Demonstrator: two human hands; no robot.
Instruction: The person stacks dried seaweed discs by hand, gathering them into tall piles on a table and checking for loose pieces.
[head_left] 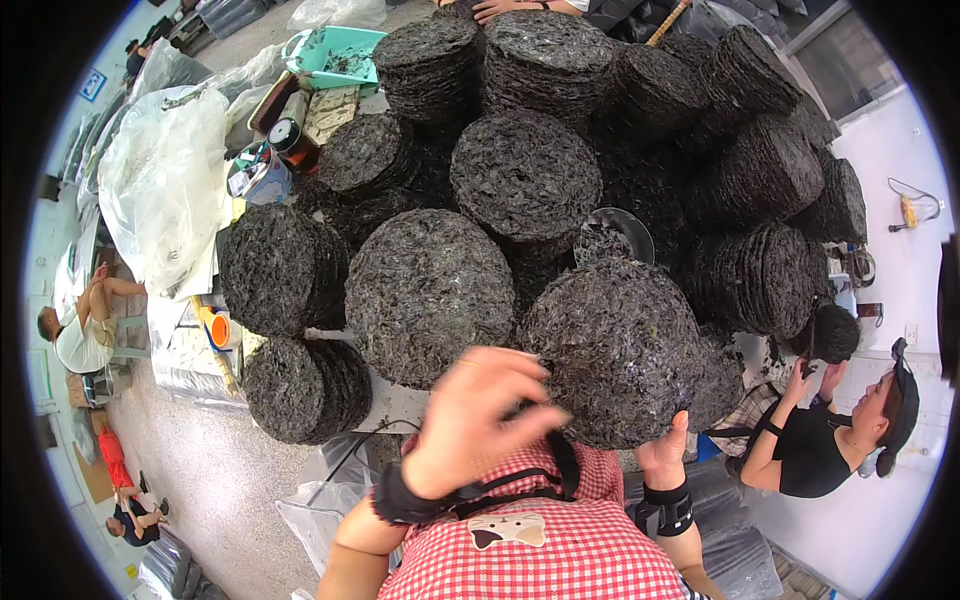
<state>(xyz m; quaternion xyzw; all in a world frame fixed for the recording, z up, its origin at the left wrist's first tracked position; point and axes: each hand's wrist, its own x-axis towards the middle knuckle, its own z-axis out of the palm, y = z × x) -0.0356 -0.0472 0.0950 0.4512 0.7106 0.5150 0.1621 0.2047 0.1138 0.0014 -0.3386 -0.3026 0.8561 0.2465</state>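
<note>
A round, dark dried seaweed sheet (615, 350) is held tilted in front of me. My right hand (662, 450) grips its lower right edge, thumb on the face and the other fingers mostly hidden. My left hand (478, 420) hovers by the sheet's left edge, fingers bent and smeared by motion; whether it pinches anything does not show. Just beyond that hand, another round seaweed sheet (430, 295) tops a stack. Behind the held sheet, a metal bowl (632, 236) with seaweed bits is partly covered.
Tall stacks of round seaweed (525, 175) crowd the table. A teal basket (335, 57) stands at the far left, near a clear plastic bag (165, 180) and an orange tape roll (222, 330). At right, a co-worker (830, 430) holds a dark round piece (833, 335).
</note>
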